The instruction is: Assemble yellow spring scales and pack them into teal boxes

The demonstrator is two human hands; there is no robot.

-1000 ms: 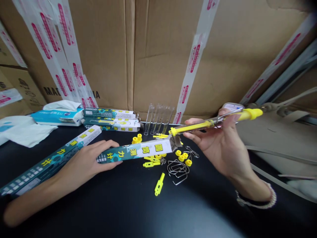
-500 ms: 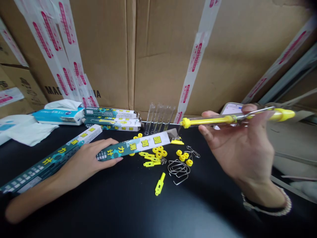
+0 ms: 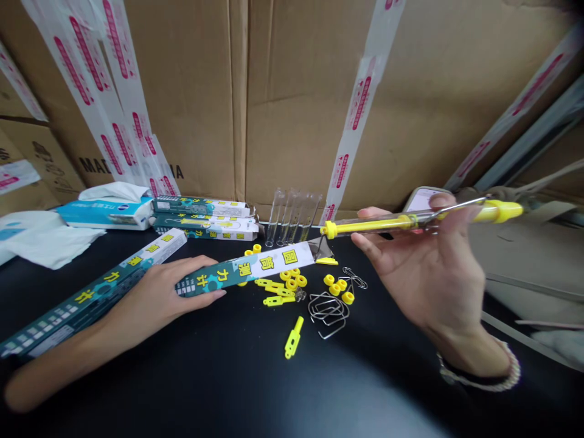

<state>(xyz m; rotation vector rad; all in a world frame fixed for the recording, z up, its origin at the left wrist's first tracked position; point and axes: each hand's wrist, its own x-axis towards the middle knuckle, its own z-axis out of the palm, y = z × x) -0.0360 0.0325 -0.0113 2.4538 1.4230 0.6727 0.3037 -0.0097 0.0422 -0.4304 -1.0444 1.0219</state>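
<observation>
My left hand is closed round a long narrow carton, green and white with yellow characters, its end flap open toward the right. In my right hand is a tubular spring scale, a clear tube with yellow end parts and a metal hook lying along it. The scale is nearly level, its left tip close to the carton's open end; whether they touch I cannot tell. Below lie yellow rings, yellow slotted pieces and bent wire hooks.
Several clear tubes stand at the back. Similar cartons are stacked beside a blue tissue pack, and another carton lies under my left forearm. A phone is behind my right hand. Large cardboard boxes wall off the back.
My right hand has moved left with the spring scale, bringing its tip to the carton's open end. My left hand and the carton have hardly moved.
</observation>
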